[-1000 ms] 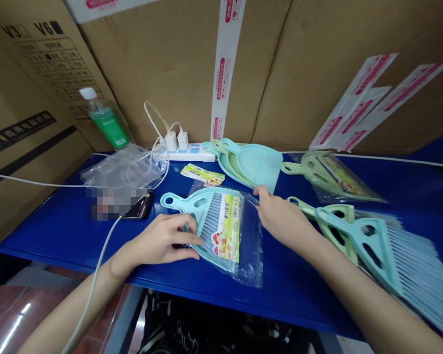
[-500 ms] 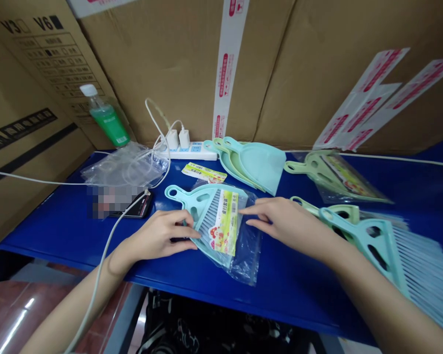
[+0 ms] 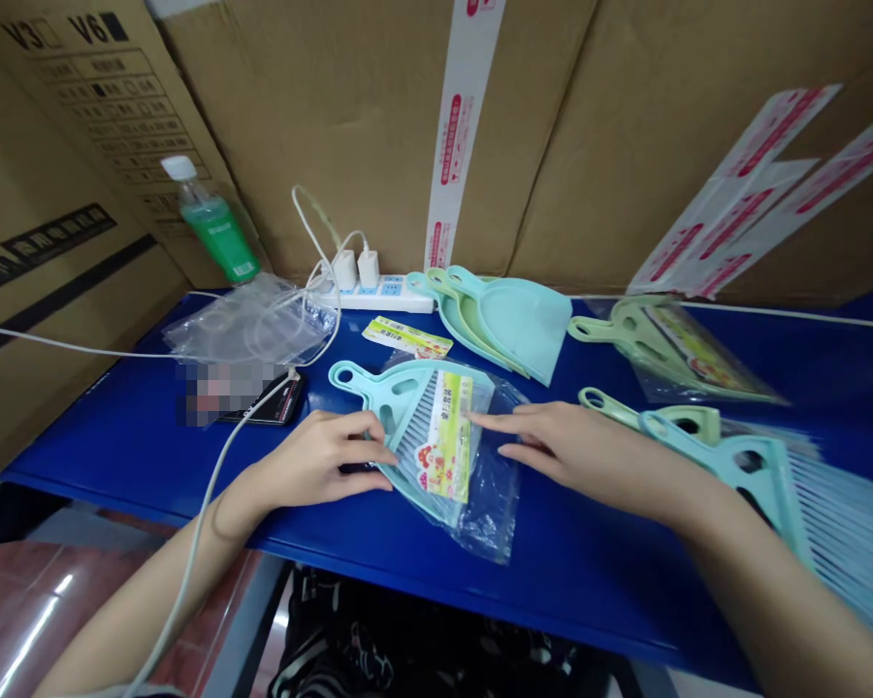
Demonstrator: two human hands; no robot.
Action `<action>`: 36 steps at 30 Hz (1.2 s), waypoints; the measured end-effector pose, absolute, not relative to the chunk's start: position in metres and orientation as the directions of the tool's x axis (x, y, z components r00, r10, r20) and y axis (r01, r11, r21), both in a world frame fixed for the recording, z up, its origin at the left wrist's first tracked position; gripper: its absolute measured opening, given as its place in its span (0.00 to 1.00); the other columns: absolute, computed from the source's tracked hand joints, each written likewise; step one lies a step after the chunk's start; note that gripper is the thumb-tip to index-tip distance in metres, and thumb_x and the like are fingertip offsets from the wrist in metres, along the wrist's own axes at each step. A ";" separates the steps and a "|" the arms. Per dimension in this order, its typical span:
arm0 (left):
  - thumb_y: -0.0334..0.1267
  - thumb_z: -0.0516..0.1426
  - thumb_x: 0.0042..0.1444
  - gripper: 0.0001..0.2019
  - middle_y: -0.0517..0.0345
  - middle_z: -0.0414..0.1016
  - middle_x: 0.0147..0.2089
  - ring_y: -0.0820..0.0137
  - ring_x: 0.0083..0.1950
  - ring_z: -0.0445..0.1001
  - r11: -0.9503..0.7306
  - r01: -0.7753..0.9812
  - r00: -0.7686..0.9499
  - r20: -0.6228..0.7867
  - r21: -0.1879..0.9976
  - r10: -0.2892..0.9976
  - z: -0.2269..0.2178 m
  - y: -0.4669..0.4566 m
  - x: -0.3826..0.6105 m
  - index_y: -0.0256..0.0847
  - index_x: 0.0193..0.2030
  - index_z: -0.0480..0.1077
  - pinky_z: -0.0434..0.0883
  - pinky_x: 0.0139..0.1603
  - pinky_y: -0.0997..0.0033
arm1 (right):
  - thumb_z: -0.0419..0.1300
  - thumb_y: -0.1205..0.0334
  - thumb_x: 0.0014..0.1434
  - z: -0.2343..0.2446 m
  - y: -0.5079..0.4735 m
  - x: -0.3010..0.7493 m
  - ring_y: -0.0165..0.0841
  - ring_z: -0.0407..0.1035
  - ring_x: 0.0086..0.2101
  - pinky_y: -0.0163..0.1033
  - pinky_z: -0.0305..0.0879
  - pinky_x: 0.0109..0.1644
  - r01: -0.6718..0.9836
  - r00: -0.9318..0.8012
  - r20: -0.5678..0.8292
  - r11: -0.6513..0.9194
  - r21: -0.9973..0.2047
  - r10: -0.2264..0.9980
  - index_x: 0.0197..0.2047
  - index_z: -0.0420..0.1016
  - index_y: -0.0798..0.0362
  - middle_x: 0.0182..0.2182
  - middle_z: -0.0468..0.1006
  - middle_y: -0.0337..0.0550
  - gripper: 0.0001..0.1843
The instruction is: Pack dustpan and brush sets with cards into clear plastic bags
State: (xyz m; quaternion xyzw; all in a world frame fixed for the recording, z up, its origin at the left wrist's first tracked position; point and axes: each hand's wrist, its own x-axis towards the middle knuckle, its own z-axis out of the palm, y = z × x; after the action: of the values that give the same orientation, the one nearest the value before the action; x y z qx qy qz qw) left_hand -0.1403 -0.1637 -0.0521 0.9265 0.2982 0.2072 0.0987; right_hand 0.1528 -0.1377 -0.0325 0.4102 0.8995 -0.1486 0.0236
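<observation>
A light blue dustpan (image 3: 397,396) lies in front of me with a matching brush (image 3: 418,427) nested in it. Over them is a clear plastic bag (image 3: 499,514), and a yellow-green label card (image 3: 449,446) rests on the bristles. My left hand (image 3: 335,456) grips the dustpan's left edge between thumb and fingers. My right hand (image 3: 560,441) has its index finger stretched out, the tip touching the card's right edge. Its other fingers are loosely curled, with nothing in them.
Behind are stacked dustpans (image 3: 528,320), a loose label card (image 3: 407,336) and a power strip (image 3: 385,296). A bagged green set (image 3: 669,344) and loose brushes (image 3: 757,465) lie right. Plastic bags (image 3: 254,320), a phone (image 3: 273,399), a bottle (image 3: 222,233) and a white cable (image 3: 210,475) are left.
The view has shifted slightly. Both hands keep nearly the same place on the dustpan and card; my right index fingertip stays at the card's edge.
</observation>
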 end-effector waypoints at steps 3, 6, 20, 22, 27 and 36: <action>0.48 0.55 0.63 0.14 0.58 0.74 0.35 0.76 0.32 0.75 -0.813 0.502 0.735 0.351 0.294 0.580 -0.052 -0.164 -0.140 0.41 0.40 0.77 0.68 0.29 0.78 | 0.53 0.64 0.65 -0.037 -0.140 0.147 0.40 0.77 0.40 0.44 0.72 0.41 0.736 -0.677 -0.157 0.651 -0.188 0.719 0.64 0.66 0.43 0.44 0.81 0.48 0.24; 0.48 0.54 0.63 0.15 0.58 0.74 0.35 0.76 0.32 0.75 -0.818 0.501 0.736 0.358 0.284 0.575 -0.051 -0.164 -0.139 0.41 0.39 0.76 0.68 0.30 0.78 | 0.54 0.63 0.65 -0.039 -0.143 0.139 0.39 0.77 0.38 0.42 0.72 0.38 0.741 -0.669 -0.108 0.651 -0.165 0.735 0.61 0.69 0.45 0.42 0.81 0.47 0.22; 0.49 0.52 0.65 0.16 0.58 0.74 0.35 0.76 0.31 0.74 -0.824 0.503 0.738 0.366 0.262 0.567 -0.049 -0.164 -0.137 0.40 0.39 0.76 0.69 0.29 0.77 | 0.60 0.57 0.59 -0.055 -0.160 0.114 0.35 0.74 0.25 0.35 0.55 0.23 0.844 -0.523 0.132 0.533 -0.063 0.842 0.57 0.73 0.49 0.32 0.82 0.43 0.22; 0.49 0.52 0.65 0.16 0.58 0.74 0.35 0.76 0.31 0.74 -0.825 0.502 0.738 0.368 0.259 0.565 -0.049 -0.164 -0.137 0.40 0.39 0.76 0.69 0.30 0.77 | 0.59 0.55 0.59 -0.056 -0.160 0.114 0.34 0.73 0.22 0.35 0.51 0.22 0.852 -0.515 0.129 0.523 -0.030 0.847 0.57 0.73 0.50 0.29 0.81 0.43 0.23; 0.48 0.52 0.64 0.16 0.58 0.74 0.35 0.76 0.32 0.75 -0.822 0.506 0.735 0.369 0.261 0.569 -0.049 -0.165 -0.137 0.40 0.39 0.76 0.68 0.30 0.77 | 0.60 0.54 0.58 -0.055 -0.162 0.110 0.38 0.75 0.25 0.36 0.53 0.23 0.870 -0.492 0.087 0.493 0.013 0.866 0.50 0.77 0.56 0.28 0.82 0.47 0.20; 0.48 0.53 0.64 0.16 0.57 0.74 0.35 0.76 0.31 0.74 -0.829 0.491 0.740 0.374 0.267 0.559 -0.050 -0.164 -0.137 0.40 0.39 0.76 0.68 0.29 0.77 | 0.62 0.52 0.58 -0.055 -0.164 0.112 0.38 0.75 0.24 0.37 0.55 0.22 0.854 -0.514 0.146 0.520 -0.005 0.845 0.55 0.74 0.54 0.27 0.82 0.44 0.24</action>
State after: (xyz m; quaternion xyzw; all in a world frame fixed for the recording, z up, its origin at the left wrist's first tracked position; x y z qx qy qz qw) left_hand -0.1369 -0.1636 -0.0498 0.9297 0.2823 0.2240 0.0754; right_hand 0.1116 -0.1635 -0.0551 0.4887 0.8694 0.0338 -0.0648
